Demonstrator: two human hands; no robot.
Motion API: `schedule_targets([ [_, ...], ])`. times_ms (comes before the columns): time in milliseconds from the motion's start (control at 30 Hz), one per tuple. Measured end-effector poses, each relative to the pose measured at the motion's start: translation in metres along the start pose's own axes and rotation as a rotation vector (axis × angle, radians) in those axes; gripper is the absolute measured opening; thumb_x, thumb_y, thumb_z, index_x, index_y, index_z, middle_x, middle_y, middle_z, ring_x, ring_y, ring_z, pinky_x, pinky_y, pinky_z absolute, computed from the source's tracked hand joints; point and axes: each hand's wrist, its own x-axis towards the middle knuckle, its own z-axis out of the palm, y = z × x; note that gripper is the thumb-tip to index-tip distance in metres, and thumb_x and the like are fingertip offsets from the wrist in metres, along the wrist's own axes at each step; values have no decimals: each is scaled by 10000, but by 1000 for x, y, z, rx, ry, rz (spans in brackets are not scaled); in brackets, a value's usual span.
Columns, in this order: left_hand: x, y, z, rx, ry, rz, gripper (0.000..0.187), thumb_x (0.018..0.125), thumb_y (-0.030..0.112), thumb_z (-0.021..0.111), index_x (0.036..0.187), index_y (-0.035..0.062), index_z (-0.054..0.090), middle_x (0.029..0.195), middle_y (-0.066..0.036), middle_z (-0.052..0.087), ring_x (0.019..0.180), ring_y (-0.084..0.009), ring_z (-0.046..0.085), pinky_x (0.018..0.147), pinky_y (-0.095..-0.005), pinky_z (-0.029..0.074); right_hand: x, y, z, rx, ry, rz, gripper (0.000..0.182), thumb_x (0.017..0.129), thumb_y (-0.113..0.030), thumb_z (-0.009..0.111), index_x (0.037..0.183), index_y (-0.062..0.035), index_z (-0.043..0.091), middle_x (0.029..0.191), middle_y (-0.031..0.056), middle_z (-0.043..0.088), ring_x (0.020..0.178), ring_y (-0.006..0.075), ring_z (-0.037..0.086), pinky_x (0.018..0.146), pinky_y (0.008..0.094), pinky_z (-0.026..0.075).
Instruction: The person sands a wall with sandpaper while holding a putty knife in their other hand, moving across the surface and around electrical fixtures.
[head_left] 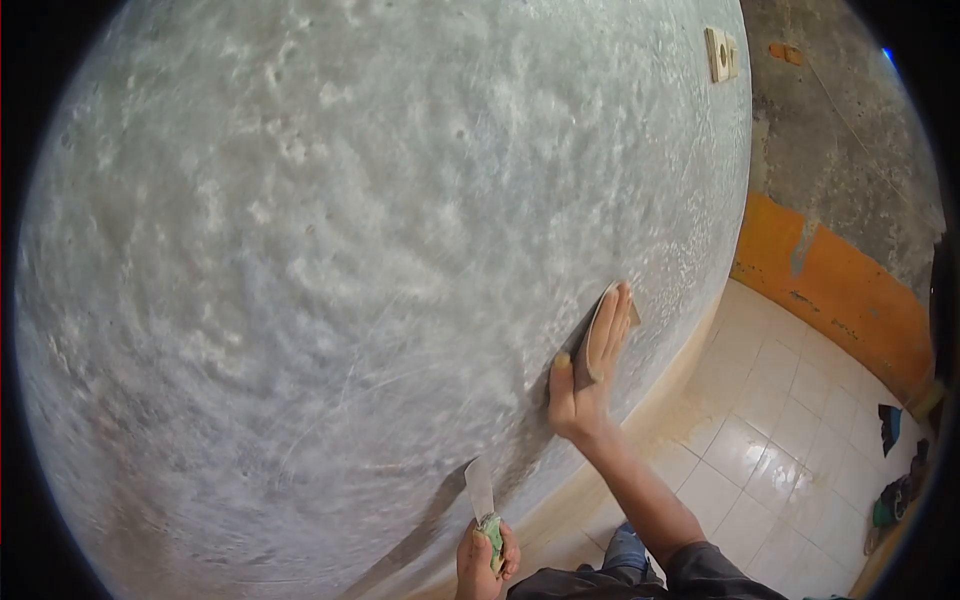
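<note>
I've got the right hand (597,365) straight-fingered, holding the brown sheet (587,373) flat to the wall (350,250), left hand (476,563) wrapped round the scraper (480,487); I'd spread palm pressure evenly and angle that edge clear. Wall's grey, mottled, lightly pitted, socket (718,55) upper right; beyond it, glossy tiled floor (748,372), worn orange band (855,268).

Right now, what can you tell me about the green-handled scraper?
The scraper has a flat, pale grey blade that looks like metal and a green handle, patchy and whitish near the blade. The left hand grips the handle at the bottom of the view. The blade points up and slightly left in the picture, beside the grey wall; whether its tip touches the wall, I cannot tell.
</note>
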Motion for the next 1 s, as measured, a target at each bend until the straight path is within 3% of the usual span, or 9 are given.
schedule_targets([
  [133,19,-25,-2,-86,-134,9,413,938,508,421,907,99,470,603,7,431,399,-61,334,362,-198,273,-92,19,18,-12,-123,0,855,798,-236,540,1392,152,64,1436,394,35,1342,547,25,1071,618,54],
  [200,31,-28,13,-49,-101,41,406,939,507,420,891,107,470,597,14,425,401,-57,334,364,-197,268,-139,30,23,15,-194,14,891,782,-256,559,1387,161,55,1431,402,25,1334,562,30,1058,640,59],
  [467,55,-15,87,184,41,23,392,944,491,428,839,117,476,564,33,401,425,-52,361,398,-190,284,69,50,-36,-87,-98,-160,857,798,-303,545,1387,155,122,1419,412,95,1338,549,75,1068,618,61],
  [533,63,-23,94,41,-88,7,402,940,498,433,838,112,479,579,27,424,442,-64,394,410,-194,305,69,58,-35,-78,-98,-188,864,800,-316,545,1385,157,120,1418,414,93,1338,551,69,1067,621,56],
  [667,76,-35,113,7,-12,-67,421,937,516,420,839,110,476,592,21,445,456,-72,420,414,-196,319,-44,99,-10,-40,-186,-163,911,802,-362,560,1381,160,89,1415,417,85,1330,567,53,1062,633,44],
  [767,76,-44,118,-2,-43,26,442,932,538,405,847,109,472,594,22,438,459,-73,413,416,-192,329,-61,109,-14,-52,-261,-137,925,801,-361,571,1384,156,72,1416,416,78,1329,568,57,1060,638,44],
  [867,79,-46,115,9,-40,44,423,938,519,409,870,107,480,578,14,420,418,-84,379,378,-205,309,18,106,-31,-78,-150,-190,880,805,-304,569,1388,152,93,1429,396,80,1346,535,59,1078,606,56],
  [933,82,-50,103,-134,-240,124,490,907,520,472,995,39,449,666,-43,459,441,-113,424,377,-243,331,82,92,-48,-70,-90,-161,842,809,-255,557,1389,153,102,1441,379,80,1359,509,56,1094,569,56],
  [1000,77,-42,102,-131,-242,101,491,905,527,470,989,43,448,658,-41,453,440,-114,421,379,-244,333,86,84,-53,-59,-87,-116,824,811,-232,548,1389,154,105,1446,371,80,1365,498,53,1102,551,52],
])
